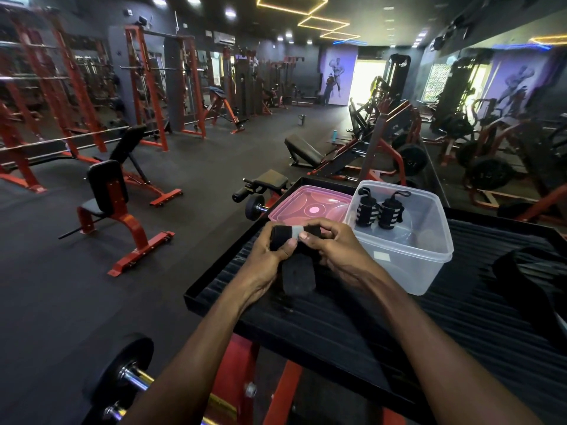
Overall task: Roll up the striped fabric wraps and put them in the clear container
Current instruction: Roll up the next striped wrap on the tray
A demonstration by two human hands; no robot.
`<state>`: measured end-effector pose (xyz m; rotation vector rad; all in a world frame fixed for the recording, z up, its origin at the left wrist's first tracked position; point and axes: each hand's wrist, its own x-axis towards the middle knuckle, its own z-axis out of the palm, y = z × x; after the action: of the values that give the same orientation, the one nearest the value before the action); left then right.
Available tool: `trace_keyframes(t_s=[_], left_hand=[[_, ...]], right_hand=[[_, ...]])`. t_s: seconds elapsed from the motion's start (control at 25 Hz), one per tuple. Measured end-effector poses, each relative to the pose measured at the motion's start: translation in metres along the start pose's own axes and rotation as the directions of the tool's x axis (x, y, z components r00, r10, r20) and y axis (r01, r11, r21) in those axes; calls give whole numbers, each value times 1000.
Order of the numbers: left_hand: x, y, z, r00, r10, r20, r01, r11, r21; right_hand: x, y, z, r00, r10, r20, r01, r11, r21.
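Black-and-grey striped wrap [290, 234] is pinched between my left hand [270, 256] and right hand [331, 250], above the ribbed tray [352, 308], just beside the clear container [408, 250] holding two rolled ones. Soft, light, floppy stuff, so grip the roll itself or it'll unwind. The tail's mostly hidden under my palms.

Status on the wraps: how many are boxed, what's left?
Done: two rolled wraps stand in the clear container. In hand: left hand and right hand grip a third wrap, partly rolled, its tail hanging. Left: finish and box it; dark fabric at right may be another. Pink lid is off.
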<state>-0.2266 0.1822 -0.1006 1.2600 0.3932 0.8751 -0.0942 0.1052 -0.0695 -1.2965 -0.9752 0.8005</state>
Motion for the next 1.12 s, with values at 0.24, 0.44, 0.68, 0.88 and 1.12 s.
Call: trace_keyframes(t_s=[0.24, 0.44, 0.68, 0.88, 1.12], left_hand=[[-2, 3, 7, 992, -124, -34, 118, 982, -147], [-5, 4, 6, 998, -49, -46, 45, 995, -84], [-9, 7, 8, 996, -89, 2, 89, 996, -5], [-6, 2, 6, 996, -56, -70, 53, 998, -41], [-8, -1, 3, 998, -53, -15, 55, 986, 157]], right_hand=[[-2, -2, -2, 977, -207, 53, 211, 973, -89], [-3, -5, 0, 1000, -17, 22, 16, 999, 34], [-5, -8, -4, 990, -143, 2, 143, 984, -102], [0, -1, 0, 993, -102, 57, 104, 994, -31], [3, 8, 6, 1000, -22, -3, 22, 999, -23]])
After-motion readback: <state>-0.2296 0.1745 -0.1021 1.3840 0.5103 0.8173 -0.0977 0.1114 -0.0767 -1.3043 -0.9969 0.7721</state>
